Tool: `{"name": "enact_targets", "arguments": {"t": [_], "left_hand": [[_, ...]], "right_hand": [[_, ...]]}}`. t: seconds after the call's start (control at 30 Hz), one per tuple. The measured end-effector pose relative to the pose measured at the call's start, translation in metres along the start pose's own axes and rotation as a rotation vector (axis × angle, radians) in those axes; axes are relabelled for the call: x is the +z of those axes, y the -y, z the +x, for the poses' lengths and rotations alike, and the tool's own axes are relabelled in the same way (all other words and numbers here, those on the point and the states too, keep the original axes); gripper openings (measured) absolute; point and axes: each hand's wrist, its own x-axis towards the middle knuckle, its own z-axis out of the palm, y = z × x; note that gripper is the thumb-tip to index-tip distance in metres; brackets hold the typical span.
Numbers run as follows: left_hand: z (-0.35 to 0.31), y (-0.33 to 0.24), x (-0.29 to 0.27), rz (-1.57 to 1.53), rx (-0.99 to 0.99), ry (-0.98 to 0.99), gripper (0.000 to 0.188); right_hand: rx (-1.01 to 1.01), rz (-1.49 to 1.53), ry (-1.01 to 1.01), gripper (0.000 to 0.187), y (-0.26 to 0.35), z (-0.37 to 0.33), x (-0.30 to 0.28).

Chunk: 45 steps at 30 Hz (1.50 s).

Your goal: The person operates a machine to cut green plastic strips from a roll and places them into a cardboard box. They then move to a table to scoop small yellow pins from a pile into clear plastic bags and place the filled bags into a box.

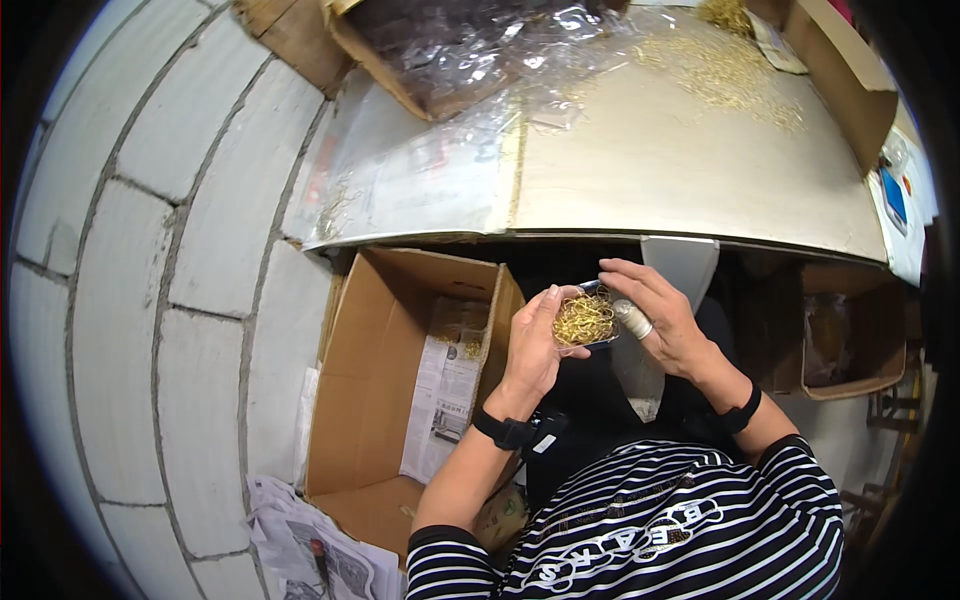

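Over my lap, my left hand [537, 338] is closed around a small clear plastic box [603, 346] heaped with thin, gold, wire-like pieces [582, 320]. Its thumb lies along the near-left side, with the other fingers partly hidden beneath. At the box's right side is my right hand [660, 315], its fingers stretched out and tips close to the far rim. A pale wrapping [632, 319] covers its thumb, which is beside the gold pieces. Whether that thumb touches them I cannot tell.
An open cardboard box [365, 400] lined with newspaper stands left of my hands. Beyond them, the table [680, 180] bears scattered gold pieces [725, 70] and a carton of clear plastic bags [480, 60]. Another carton [855, 385] sits at right; a block wall [205, 240] runs along the left.
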Motion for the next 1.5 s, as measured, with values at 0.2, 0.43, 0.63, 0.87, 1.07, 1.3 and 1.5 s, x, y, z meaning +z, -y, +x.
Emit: {"name": "enact_targets", "arguments": {"t": [0.2,0.43,0.63,0.87,1.07,1.3,1.5], "left_hand": [[-0.003,-0.017,-0.033,-0.113,0.102,-0.062,0.035],[-0.016,-0.043,-0.062,-0.050,0.098,-0.077,0.034],[-0.021,-0.052,-0.072,-0.071,0.132,-0.175,0.039],[-0.024,-0.055,-0.088,-0.075,0.144,-0.173,0.037],[-0.022,-0.050,-0.087,-0.121,0.148,-0.160,0.036],[-0.022,-0.047,-0.084,-0.129,0.179,-0.190,0.034],[-0.024,-0.042,-0.088,-0.128,0.171,-0.163,0.034]], "right_hand": [[-0.296,-0.238,0.301,0.055,0.036,0.041,0.021],[-0.380,-0.206,0.322,0.051,0.049,0.059,0.055],[-0.226,0.205,0.156,0.048,0.043,0.079,0.065],[0.419,0.758,0.098,0.019,0.021,0.059,0.065],[0.630,0.697,0.184,0.014,0.029,0.070,0.079],[0.729,0.634,0.213,0.017,0.036,0.080,0.087],[0.556,0.384,0.128,0.027,0.036,0.078,0.099]]}}
